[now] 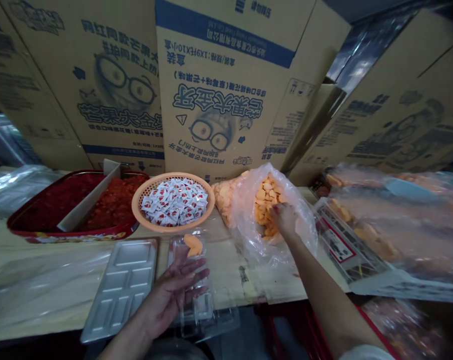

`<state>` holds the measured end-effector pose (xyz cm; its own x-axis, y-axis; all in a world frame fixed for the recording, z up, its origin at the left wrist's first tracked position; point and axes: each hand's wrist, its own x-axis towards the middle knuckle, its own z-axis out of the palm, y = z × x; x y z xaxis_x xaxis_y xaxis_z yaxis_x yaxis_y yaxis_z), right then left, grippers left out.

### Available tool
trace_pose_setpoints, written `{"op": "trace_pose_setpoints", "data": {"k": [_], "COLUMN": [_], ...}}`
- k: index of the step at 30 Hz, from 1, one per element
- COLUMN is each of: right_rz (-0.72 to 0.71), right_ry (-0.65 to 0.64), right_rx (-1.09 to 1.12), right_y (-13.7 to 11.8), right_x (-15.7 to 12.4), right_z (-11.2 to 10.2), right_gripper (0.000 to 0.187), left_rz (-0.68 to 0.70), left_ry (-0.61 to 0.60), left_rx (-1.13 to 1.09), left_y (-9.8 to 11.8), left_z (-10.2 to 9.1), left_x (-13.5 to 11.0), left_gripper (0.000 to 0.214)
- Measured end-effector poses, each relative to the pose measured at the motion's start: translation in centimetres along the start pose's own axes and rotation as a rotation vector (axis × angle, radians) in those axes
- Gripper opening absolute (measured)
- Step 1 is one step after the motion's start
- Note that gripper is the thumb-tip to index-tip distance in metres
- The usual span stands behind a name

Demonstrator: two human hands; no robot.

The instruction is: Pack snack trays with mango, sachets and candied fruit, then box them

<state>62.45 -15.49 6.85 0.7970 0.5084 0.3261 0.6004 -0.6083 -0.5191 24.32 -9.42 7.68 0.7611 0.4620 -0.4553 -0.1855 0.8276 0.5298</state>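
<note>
My left hand [177, 287] is open, palm turned up and fingers spread, over a clear plastic tray [203, 306] near the table's front edge. A curved orange candy piece [193, 245] lies in the far end of that tray, just beyond my fingers. My right hand [285, 218] reaches into a translucent plastic bag [245, 220] of small orange candy pieces [266, 197]. Its fingers are bunched against the pieces, the tips partly hidden; what they hold cannot be made out. Left of the clear tray lies a silver-grey compartment tray [126, 285].
An orange plastic basket [136, 205] holds many small white sachets [173, 202]. A red tub [14, 225] with a cardboard divider [89, 200] holds red packets. Cardboard boxes [218, 65] stand along the back. At right, a white crate [337, 250] carries filled bags [417, 225].
</note>
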Motion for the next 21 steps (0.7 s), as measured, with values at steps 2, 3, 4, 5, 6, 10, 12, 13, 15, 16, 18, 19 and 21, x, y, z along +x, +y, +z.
{"op": "trace_pose_setpoints", "data": {"k": [2, 3, 4, 5, 6, 10, 12, 13, 15, 16, 18, 19, 21], "right_rz": [0.042, 0.053, 0.060, 0.067, 0.075, 0.131, 0.062, -0.003, -0.177, -0.276, -0.470, -0.559, -0.722], "right_ry": [0.038, 0.052, 0.057, 0.045, 0.011, -0.399, -0.642, -0.746, -0.918, -0.976, -1.026, -1.021, -0.968], "right_rx": [0.134, 0.190, 0.270, 0.395, 0.543, 1.183, 1.134, 1.073, 0.935, 0.867, 0.728, 0.658, 0.544], "right_y": [-1.1, -1.9, -2.8, -4.0, -5.3, -11.7, -14.9, -16.4, -19.1, -20.4, -22.7, -23.7, -25.4], "right_x": [-0.1, -0.2, -0.5, -1.0, -1.7, -5.5, -7.4, -8.2, -9.3, -9.8, -10.5, -10.8, -11.4], "right_z": [-0.5, -0.8, -1.2, -1.6, -2.0, -3.3, -3.4, -3.2, -2.2, -1.5, 0.4, 1.4, 3.2], "right_gripper": [0.025, 0.030, 0.033, 0.035, 0.034, 0.026, 0.027, 0.027, 0.024, 0.020, 0.015, 0.014, 0.013], "left_rz": [0.008, 0.015, 0.025, 0.037, 0.048, 0.098, 0.129, 0.144, 0.168, 0.174, 0.189, 0.199, 0.214], "left_ry": [0.019, 0.024, 0.024, 0.019, 0.013, -0.024, -0.066, -0.089, -0.109, -0.103, -0.081, -0.069, -0.056], "left_rx": [0.007, 0.012, 0.015, 0.017, 0.018, 0.009, 0.006, 0.009, 0.020, 0.024, 0.028, 0.027, 0.010], "left_y": [0.4, 0.6, 0.8, 0.9, 1.0, 1.6, 2.2, 2.5, 3.2, 3.6, 4.2, 4.4, 4.8], "left_z": [-0.3, -0.5, -0.7, -0.9, -1.1, -2.1, -2.6, -2.8, -3.2, -3.4, -4.0, -4.3, -5.0], "left_x": [-0.3, -0.4, -0.4, -0.4, -0.4, -0.7, -1.4, -1.9, -2.8, -3.3, -4.2, -4.6, -5.1], "left_gripper": [0.071, 0.071, 0.071, 0.071, 0.070, 0.063, 0.058, 0.056, 0.054, 0.053, 0.053, 0.054, 0.055]}}
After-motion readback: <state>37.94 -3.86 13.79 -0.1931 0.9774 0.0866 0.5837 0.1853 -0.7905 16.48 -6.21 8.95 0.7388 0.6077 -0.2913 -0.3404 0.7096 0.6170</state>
